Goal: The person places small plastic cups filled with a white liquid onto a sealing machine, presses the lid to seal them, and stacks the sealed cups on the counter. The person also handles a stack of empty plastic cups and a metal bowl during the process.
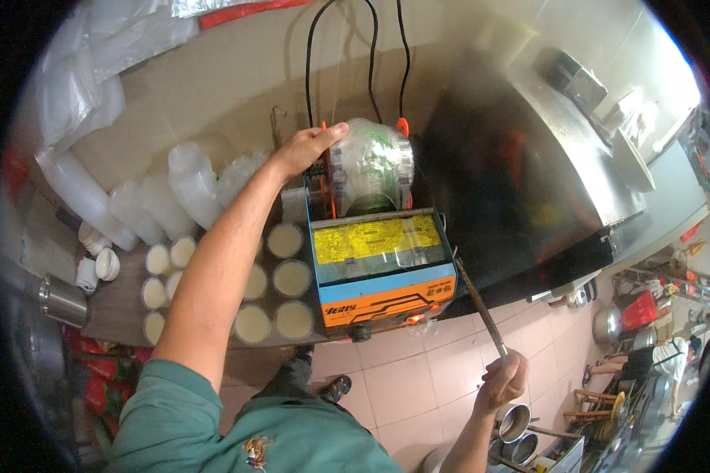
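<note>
A blue-and-orange cup sealing machine (384, 290) stands at the table's front edge, its red indicator lit. On its back part sits a roll of clear sealing film (371, 156) with green print, between orange discs. My left hand (307, 148) grips the roll's left edge, its thumb on top of the film and its other fingers mostly hidden. Low on the right, my right hand (504, 378) is closed around the end of the machine's metal lever (479, 301), which slants down towards me. Several filled plastic cups (291, 278) stand left of the machine, partly behind my left forearm.
Stacks of clear plastic cups (192, 180) lean along the wall. A steel container (63, 300) and white lids (107, 264) lie at the left. Right of the machine is a dark-sided metal unit (509, 177). Pots (513, 423) and a person (668, 358) are at the lower right.
</note>
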A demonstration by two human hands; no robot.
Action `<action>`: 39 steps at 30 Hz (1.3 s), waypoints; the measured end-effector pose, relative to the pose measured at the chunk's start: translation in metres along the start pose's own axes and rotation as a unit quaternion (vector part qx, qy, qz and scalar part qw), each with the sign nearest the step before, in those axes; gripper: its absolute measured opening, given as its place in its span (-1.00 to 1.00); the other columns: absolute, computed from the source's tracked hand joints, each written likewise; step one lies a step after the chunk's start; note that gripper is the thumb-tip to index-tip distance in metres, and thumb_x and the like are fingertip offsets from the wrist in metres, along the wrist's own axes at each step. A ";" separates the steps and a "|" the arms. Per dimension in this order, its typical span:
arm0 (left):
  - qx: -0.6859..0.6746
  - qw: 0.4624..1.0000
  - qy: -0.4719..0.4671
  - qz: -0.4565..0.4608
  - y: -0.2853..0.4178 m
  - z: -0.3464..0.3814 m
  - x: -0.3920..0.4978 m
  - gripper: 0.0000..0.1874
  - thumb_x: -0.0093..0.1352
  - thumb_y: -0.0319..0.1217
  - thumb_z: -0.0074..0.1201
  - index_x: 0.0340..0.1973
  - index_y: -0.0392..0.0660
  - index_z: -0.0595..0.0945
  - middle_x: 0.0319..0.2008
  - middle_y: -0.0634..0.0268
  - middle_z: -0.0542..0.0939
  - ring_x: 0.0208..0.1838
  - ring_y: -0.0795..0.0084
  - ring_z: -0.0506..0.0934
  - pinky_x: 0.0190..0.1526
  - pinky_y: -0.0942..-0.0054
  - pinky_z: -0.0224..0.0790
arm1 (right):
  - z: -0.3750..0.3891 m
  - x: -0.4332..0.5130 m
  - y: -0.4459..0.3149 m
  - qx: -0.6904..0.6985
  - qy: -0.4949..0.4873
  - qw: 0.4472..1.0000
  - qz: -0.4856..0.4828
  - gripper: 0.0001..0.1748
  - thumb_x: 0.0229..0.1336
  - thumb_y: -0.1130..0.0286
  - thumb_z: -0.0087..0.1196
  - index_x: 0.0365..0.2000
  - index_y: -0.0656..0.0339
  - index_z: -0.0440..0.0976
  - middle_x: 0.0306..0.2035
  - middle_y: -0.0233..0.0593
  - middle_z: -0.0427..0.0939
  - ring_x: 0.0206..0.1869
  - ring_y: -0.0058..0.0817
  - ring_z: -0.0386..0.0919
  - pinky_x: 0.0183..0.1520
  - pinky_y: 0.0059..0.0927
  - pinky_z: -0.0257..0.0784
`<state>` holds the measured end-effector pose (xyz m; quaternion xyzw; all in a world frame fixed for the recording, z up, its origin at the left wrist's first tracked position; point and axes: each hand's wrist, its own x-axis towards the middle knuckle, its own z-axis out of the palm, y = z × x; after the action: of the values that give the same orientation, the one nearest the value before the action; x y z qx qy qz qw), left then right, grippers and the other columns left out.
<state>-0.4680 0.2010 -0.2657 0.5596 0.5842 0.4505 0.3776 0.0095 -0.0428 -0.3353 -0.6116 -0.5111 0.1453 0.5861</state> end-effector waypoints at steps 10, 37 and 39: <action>-0.029 0.999 -0.019 0.011 -0.009 -0.001 0.006 -0.08 0.31 0.45 0.12 -0.05 -0.28 0.73 -0.08 0.11 0.68 0.03 0.31 0.60 0.16 0.31 0.44 | 0.025 0.087 -0.127 -0.006 0.028 0.996 -0.089 -0.61 0.54 0.22 -0.03 -0.29 0.30 0.64 -0.66 -0.46 0.41 -0.66 -0.76 0.29 -0.57 -0.63 0.18; 0.075 0.959 0.006 0.274 0.004 0.090 -0.303 -0.81 0.34 -0.56 0.23 -0.13 -0.22 0.69 -0.36 0.13 0.70 -0.37 0.17 0.67 -0.30 0.29 0.55 | 0.118 -0.106 0.026 0.169 -0.186 0.797 0.549 -0.47 0.47 0.00 0.08 -0.44 0.26 0.62 -0.78 -0.50 0.25 -0.82 -0.66 0.09 -0.74 -0.49 -0.12; 0.096 0.977 -0.063 0.182 -0.018 0.111 -0.324 -0.88 0.35 -0.52 0.26 -0.20 -0.24 0.71 -0.40 0.11 0.68 -0.38 0.26 0.68 -0.32 0.32 0.54 | 0.132 -0.120 0.043 0.198 -0.254 0.816 0.480 -0.62 0.46 0.09 0.07 -0.22 0.23 0.61 -0.55 -0.43 0.43 -0.60 -0.62 0.32 -0.55 -0.49 0.16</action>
<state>-0.3399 -0.1092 -0.3372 0.7171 0.4885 0.4175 0.2701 -0.1260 -0.0546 -0.4586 -0.5914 -0.2432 0.6568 0.3996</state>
